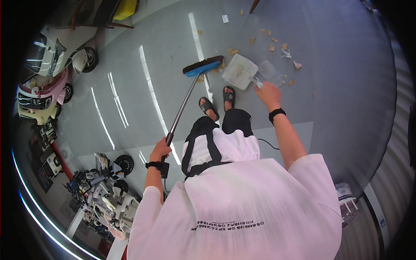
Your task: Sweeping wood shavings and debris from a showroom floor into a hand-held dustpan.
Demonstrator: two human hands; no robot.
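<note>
My left hand is closed around the upper handle of a broom, which has a blue head and dark bristles. The bristles face away from me and touch a few tan scraps on the floor. Closed on the short white handle of a dustpan is my right hand. The pan lies just right of the broom head, tilted toward it, and some dust shows on its surface. A clear plastic container lies on the floor against the pan's right side.
Several tan scraps and white crumpled bits are scattered to the far right. A small white card lies farther off. Scooters are parked along the left, motorbikes at the near left. A dark cable shows beside my right leg.
</note>
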